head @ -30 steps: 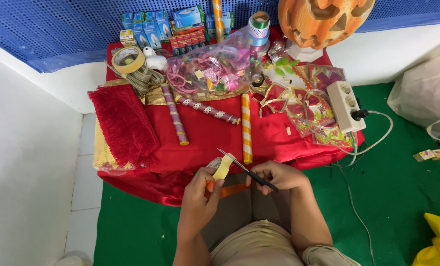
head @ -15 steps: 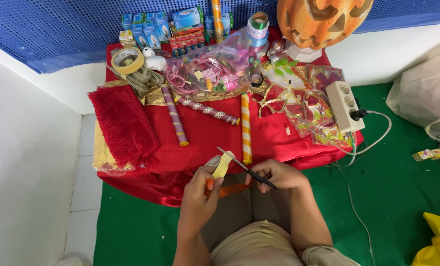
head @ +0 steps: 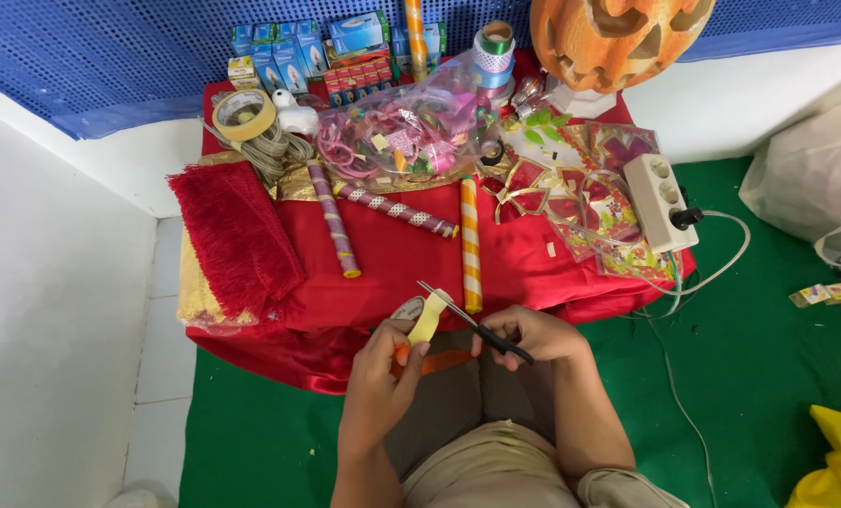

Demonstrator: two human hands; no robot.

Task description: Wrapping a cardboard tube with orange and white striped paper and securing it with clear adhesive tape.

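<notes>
Almost nothing has shifted since a second ago: the left hand [head: 375, 362] still pinches the yellow strip [head: 429, 318] upright, and the right hand [head: 524, 334] stays closed around the scissors [head: 472, 325], blades meeting the strip, above the red-draped table [head: 392, 254] beyond.

Three wrapped rolls [head: 470, 245], one pumpkin [head: 618, 38], one scissors [head: 472, 323].

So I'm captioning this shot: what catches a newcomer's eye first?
A big orange carved pumpkin lantern sits at the table's far right corner. Near the front edge, the right hand works black scissors against pale yellow tape pinched in the left hand.
</notes>
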